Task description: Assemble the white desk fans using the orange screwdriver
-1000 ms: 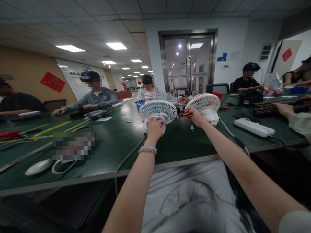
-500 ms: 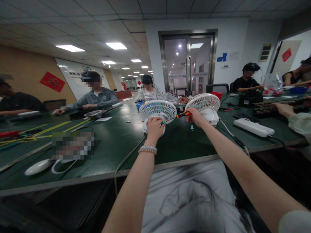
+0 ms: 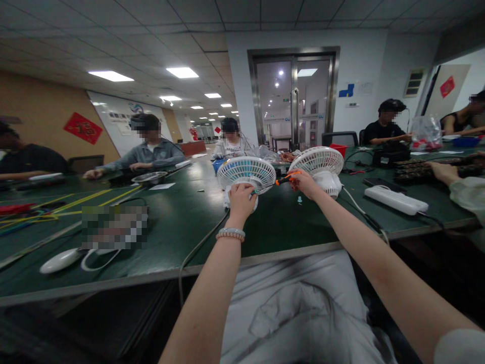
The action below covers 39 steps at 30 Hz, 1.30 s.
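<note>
A small white desk fan [image 3: 246,172] with blue blades lies tilted on the dark green table [image 3: 174,222]. My left hand [image 3: 241,198] is closed round its base. My right hand [image 3: 303,183] grips an orange-handled screwdriver [image 3: 285,178], whose tip points left at the back of that fan. A second white fan [image 3: 320,163] stands just behind my right hand.
A white power strip [image 3: 396,198] lies at the right, its cable trailing off the table edge. A white oval object [image 3: 60,260] with a cord sits at the left front. Several people sit around the table; another person's hand [image 3: 444,171] rests at the far right. Glass doors stand behind.
My right hand has shifted slightly upward with the screwdriver; otherwise almost nothing has moved.
</note>
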Each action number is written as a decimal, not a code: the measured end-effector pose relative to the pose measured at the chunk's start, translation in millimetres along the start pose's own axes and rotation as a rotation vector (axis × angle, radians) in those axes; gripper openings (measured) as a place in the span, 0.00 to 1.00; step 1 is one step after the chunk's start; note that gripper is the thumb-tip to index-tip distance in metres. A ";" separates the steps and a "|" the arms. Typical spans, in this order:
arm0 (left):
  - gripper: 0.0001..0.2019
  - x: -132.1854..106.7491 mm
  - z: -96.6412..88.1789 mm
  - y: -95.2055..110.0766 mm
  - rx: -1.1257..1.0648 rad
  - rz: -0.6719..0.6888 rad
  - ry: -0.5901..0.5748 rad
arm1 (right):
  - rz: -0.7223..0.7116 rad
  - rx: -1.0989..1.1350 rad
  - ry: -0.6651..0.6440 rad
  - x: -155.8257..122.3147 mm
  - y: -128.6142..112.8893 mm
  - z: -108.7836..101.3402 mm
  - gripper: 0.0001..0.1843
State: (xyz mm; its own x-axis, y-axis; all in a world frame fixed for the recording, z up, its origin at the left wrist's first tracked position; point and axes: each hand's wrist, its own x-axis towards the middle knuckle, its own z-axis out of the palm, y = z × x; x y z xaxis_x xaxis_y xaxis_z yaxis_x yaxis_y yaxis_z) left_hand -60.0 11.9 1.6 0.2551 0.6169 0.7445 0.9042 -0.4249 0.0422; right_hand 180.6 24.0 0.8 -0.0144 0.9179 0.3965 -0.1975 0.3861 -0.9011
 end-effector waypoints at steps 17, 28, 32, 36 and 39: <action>0.11 1.5 0.0 -1.0 -0.024 0.002 -0.014 | -0.083 -0.142 -0.014 -3.0 -2.0 -0.1 0.21; 0.10 1.4 2.5 -2.7 -0.039 0.019 0.009 | -0.052 0.020 -0.033 0.8 2.0 -0.2 0.14; 0.10 1.3 3.2 -3.3 -0.033 0.020 0.008 | -0.042 0.082 -0.060 -2.2 -2.9 1.9 0.10; 0.10 1.1 3.8 -3.6 -0.034 0.020 0.016 | -0.050 0.055 -0.061 -3.2 -4.7 2.5 0.09; 0.09 0.9 3.6 -3.3 -0.034 0.021 0.019 | -0.059 0.017 -0.073 -3.4 -3.9 1.8 0.11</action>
State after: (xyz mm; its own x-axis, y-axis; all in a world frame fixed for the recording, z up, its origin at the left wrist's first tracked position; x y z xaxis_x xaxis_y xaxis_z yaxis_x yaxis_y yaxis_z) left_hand -61.5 16.2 -0.2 0.2668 0.5953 0.7579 0.8868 -0.4596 0.0488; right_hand 179.7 19.3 3.2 -0.0730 0.8843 0.4611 -0.2168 0.4372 -0.8728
